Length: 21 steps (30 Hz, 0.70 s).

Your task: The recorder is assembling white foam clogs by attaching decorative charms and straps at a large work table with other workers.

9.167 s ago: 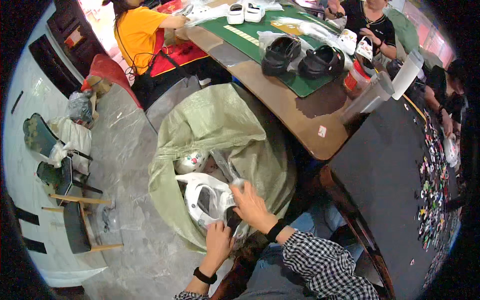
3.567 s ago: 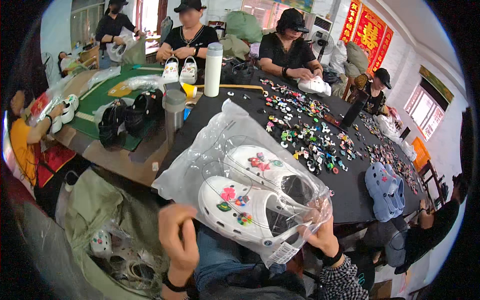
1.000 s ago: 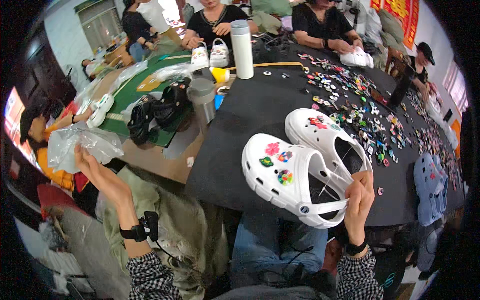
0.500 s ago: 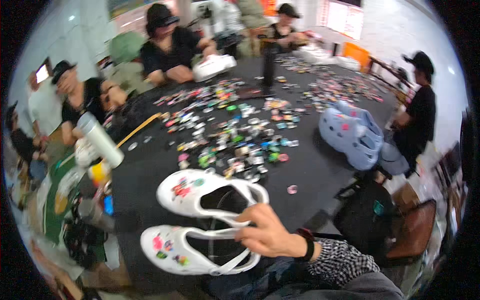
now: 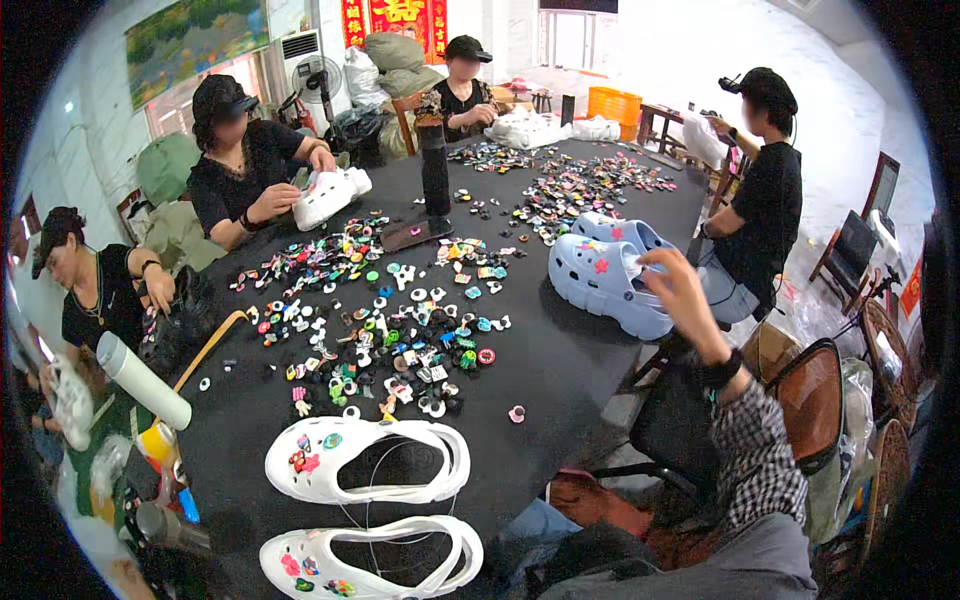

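My right hand (image 5: 682, 300) reaches out to the pair of light blue clogs (image 5: 600, 285) on the right of the table. Its fingers are apart at the opening of the nearer clog, which bears a red star-shaped charm; whether they touch the rim, I cannot tell. Close in front of me lie two white clogs, a farther one (image 5: 300, 485) and a nearer one (image 5: 310, 545), both with colourful charms on their toes. A thin clear cord runs between them. My left hand is out of view.
Heaps of small colourful shoe charms (image 5: 400, 340) cover the middle of the black table (image 5: 500, 460). A dark bottle (image 5: 435, 175) stands beyond them, a pale tumbler (image 5: 145, 380) at the left edge. Several people sit around the table. Chairs (image 5: 810, 400) stand at the right.
My right hand has left the white clogs and moved away to the right, to the blue clogs. The view has shifted, so the white clogs sit lower in it.
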{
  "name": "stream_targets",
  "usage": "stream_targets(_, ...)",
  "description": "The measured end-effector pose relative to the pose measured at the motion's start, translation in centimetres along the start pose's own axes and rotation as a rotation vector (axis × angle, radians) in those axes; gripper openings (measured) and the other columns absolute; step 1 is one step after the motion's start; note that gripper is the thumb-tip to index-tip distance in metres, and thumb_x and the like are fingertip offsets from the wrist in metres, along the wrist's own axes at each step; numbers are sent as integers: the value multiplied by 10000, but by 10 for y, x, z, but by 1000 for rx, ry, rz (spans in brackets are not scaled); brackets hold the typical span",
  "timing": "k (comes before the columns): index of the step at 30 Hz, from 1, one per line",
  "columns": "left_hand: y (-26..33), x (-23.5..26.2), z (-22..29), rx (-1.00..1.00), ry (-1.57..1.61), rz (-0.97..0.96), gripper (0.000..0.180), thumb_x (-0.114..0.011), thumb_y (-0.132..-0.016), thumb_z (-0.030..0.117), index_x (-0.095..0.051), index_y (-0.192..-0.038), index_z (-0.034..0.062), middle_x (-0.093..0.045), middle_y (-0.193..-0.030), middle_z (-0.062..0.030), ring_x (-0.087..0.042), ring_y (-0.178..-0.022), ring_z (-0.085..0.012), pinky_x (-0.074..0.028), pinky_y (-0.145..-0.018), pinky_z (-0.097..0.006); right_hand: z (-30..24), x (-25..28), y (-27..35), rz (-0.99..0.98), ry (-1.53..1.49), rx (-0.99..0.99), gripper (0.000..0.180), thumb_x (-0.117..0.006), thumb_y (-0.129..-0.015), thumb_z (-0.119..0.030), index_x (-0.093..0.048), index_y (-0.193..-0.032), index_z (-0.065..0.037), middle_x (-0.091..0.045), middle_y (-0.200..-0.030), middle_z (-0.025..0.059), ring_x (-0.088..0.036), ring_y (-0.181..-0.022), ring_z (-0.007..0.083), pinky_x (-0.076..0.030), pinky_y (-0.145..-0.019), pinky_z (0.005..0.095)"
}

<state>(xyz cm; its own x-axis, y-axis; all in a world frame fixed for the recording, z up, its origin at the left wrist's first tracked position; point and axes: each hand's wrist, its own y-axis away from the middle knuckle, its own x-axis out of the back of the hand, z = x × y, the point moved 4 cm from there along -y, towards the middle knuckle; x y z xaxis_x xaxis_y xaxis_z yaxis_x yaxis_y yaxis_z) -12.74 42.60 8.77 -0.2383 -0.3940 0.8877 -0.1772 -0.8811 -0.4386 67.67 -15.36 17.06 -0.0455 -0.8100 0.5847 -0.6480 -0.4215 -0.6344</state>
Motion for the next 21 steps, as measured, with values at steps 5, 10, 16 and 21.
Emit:
stream_targets(5, 36, -9, -20, 196, -97, 51, 287, -606, -866, 193, -672, -1094, 31, -662, -1018, -220, -618, -893, -373, -477, -823, -418, 95, 15, -39, -168, 379, -43, 453, -680, -784, -264, -585, -1125, 19, -586, -1125, 204, -563, -1063, 372, -451, -943, 389)
stream_targets(10, 53, 6, 2, 86, -59, 59, 273, -578, -875, 171, -692, -1059, 4, -661, -1014, -233, -607, -939, -358, -468, -837, -415, 130, 4, -50, -573, 626, -179, 564, -750, -707, -338, -573, -1115, 9, -630, -1055, 208, -604, -1001, 349, -474, -875, 413)
stream_targets(16, 67, -16, -83, 150, -8, 258, 382, -653, -818, 107, -589, -1165, -39, -524, -1301, -229, -461, -1226, -382, -322, -1064, -434, 165, -11, -69, -875, 478, -43, 574, -760, -699, -257, -555, -1174, -11, -623, -1044, 190, -631, -886, 301, -512, -743, 412)
stream_targets(21, 35, -4, 4, 39, 45, 420, 328, -616, -787, 66, -592, -1106, -8, -511, -1263, -249, -399, -1267, -428, -314, -1059, -472, 27, -247, -121, -900, 164, 261, 535, -729, -737, -249, -554, -1185, -15, -618, -1066, 175, -625, -896, 289, -506, -756, 398)
